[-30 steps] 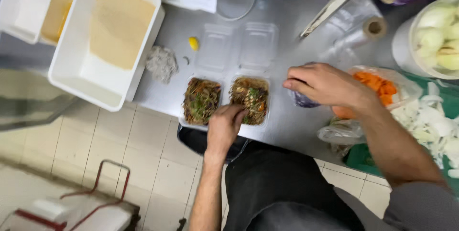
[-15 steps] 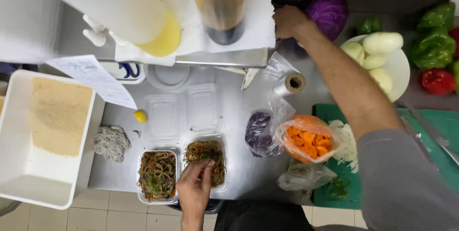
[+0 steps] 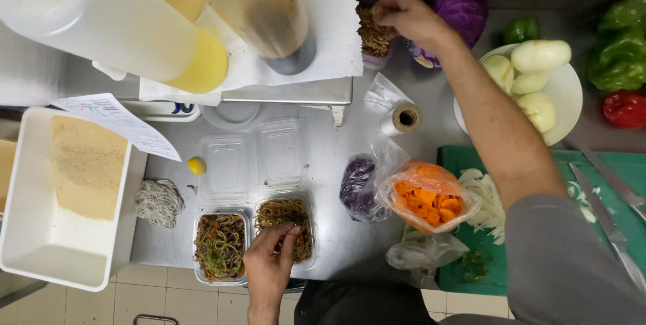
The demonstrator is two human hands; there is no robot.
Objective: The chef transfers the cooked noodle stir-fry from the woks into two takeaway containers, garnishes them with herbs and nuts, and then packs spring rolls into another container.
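Two clear plastic trays of dark noodles with vegetables sit at the counter's near edge, the left tray [image 3: 219, 247] beside the right tray [image 3: 304, 231]. My left hand [image 3: 268, 271] pinches the noodles in the right tray. My right hand [image 3: 406, 19] reaches to the far side and grips a clump of brown shreds [image 3: 372, 34] over a small container, next to a purple cabbage [image 3: 463, 7]. The tray lids [image 3: 254, 160] lie open behind the noodles.
Bags of carrot pieces [image 3: 431, 198] and shredded purple cabbage [image 3: 359, 187] lie to the right, by a green cutting board [image 3: 452, 163] with sliced onion and knives [image 3: 609, 180]. A plate of peeled onions [image 3: 566, 96], peppers [image 3: 622, 52], a roll [image 3: 402, 120], a crumb tub [image 3: 37, 247] and overhead squeeze bottles [image 3: 262, 2] surround them.
My right hand left the bags, reached up to the far side and now grips brown shreds. My left hand stays at the right noodle tray. The view shifted toward the back.
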